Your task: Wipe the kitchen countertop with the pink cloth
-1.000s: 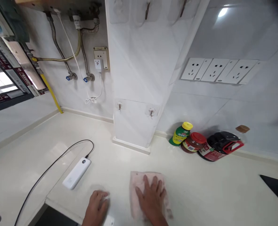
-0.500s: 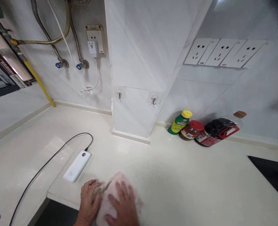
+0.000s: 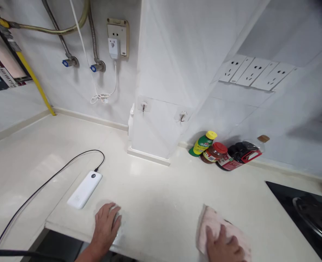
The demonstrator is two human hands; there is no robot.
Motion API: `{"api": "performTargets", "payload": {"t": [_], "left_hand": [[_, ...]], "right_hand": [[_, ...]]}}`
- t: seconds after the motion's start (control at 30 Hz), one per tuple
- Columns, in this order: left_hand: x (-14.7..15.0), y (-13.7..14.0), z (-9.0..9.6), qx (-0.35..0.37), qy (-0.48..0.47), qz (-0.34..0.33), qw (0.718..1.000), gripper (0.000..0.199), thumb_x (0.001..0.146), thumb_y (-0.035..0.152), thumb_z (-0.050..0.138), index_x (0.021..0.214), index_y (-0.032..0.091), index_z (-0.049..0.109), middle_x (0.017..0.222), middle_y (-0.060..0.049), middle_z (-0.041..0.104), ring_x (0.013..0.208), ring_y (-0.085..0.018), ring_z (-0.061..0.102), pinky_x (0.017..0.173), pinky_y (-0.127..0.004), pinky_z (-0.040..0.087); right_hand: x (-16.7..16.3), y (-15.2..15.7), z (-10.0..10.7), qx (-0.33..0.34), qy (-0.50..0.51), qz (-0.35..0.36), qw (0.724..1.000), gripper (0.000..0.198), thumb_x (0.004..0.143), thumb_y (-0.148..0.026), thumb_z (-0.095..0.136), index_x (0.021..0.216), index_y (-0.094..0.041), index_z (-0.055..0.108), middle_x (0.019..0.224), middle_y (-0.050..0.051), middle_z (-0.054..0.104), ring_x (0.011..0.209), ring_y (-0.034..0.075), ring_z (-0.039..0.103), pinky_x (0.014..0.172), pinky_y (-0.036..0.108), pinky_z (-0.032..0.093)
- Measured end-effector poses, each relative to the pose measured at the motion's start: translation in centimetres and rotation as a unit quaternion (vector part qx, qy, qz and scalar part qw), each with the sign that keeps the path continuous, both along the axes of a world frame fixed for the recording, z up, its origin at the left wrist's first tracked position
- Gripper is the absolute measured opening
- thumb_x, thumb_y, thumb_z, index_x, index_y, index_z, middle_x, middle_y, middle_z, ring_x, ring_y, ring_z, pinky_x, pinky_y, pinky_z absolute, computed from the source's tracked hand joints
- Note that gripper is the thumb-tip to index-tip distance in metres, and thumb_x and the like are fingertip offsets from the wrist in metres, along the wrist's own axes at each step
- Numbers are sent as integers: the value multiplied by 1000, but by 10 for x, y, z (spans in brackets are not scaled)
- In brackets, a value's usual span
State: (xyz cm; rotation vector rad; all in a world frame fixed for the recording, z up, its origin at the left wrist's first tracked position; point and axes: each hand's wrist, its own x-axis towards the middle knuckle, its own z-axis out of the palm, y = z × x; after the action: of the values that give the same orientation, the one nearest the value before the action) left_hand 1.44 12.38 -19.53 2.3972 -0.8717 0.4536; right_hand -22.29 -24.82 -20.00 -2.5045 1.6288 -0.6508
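My right hand (image 3: 224, 247) presses down on a pale pink cloth (image 3: 210, 218) at the lower right of the counter, its fingers bent over the fabric. The cloth lies flat, with one edge partly turned. On the counter near the front edge rests my left hand (image 3: 106, 223), fingers apart and slightly curled, holding nothing. Just beyond it, to the upper left, lies a white power bank (image 3: 85, 190) with a black cable (image 3: 60, 176) plugged into its end.
A green and yellow bottle (image 3: 202, 144), a red-lidded jar (image 3: 214, 153) and a large dark sauce bottle (image 3: 236, 156) stand along the wall. A black cooktop (image 3: 289, 203) is at the right. A wall column (image 3: 155, 131) juts over the counter's back.
My right hand has slid the cloth right across the counter, away from my left hand. My left hand stays near the front edge. The view has shifted somewhat to the right.
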Motion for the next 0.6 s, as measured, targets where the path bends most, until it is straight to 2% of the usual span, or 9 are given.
{"api": "performTargets", "payload": {"t": [0.07,0.17,0.23,0.33,0.4,0.47,0.53,0.6], "left_hand": [[0,2,-1,-5,3,1,1000,27,94,24,54,119,22,64,121,-11,65,117,-26,59,93,-39,45],[0,3,-3,-14,-3,-4,1000,31,93,27,56,123,23,62,124,-11,65,120,-26,57,96,-39,44],[0,4,-7,-18,-11,-8,1000,31,93,28,56,123,24,62,124,-11,65,120,-26,57,97,-40,44],[3,5,-15,-12,-17,-4,1000,29,93,31,56,121,26,64,125,-9,65,118,-26,58,94,-39,46],[5,7,-20,-3,-13,2,1000,27,93,35,56,118,28,66,124,-8,66,116,-26,60,93,-39,47],[5,8,-22,1,-9,15,1000,26,93,39,58,115,29,68,122,-7,67,114,-26,61,92,-39,48],[4,7,-23,2,-4,32,999,26,93,42,58,112,30,69,120,-6,68,112,-25,62,92,-39,49],[1,5,-21,-2,10,54,998,27,95,45,55,110,30,71,118,-7,69,112,-26,63,92,-40,50]], "right_hand": [[36,41,-8,14,24,27,999,86,88,-76,28,150,-18,44,151,31,39,139,58,29,92,84,28],[99,103,-13,52,65,166,983,89,86,-78,36,151,-17,44,158,27,34,146,55,20,104,80,22],[143,135,-5,111,91,266,953,90,85,-76,45,154,-20,38,164,24,21,149,54,7,110,78,13],[208,169,24,212,102,410,881,97,79,-81,53,157,-28,31,168,20,6,149,51,-8,113,77,1],[245,182,45,251,105,487,830,99,77,-84,54,157,-30,29,168,18,-1,149,47,-14,115,75,-4],[274,187,59,258,109,544,791,96,79,-82,55,156,-30,31,168,17,-5,149,44,-17,115,73,-7],[289,180,63,243,105,582,769,85,83,-75,56,154,-32,36,168,14,-2,152,40,-13,117,70,-8],[288,158,55,217,95,600,764,72,87,-66,58,149,-34,43,169,11,10,154,36,-2,118,68,-7]]}}
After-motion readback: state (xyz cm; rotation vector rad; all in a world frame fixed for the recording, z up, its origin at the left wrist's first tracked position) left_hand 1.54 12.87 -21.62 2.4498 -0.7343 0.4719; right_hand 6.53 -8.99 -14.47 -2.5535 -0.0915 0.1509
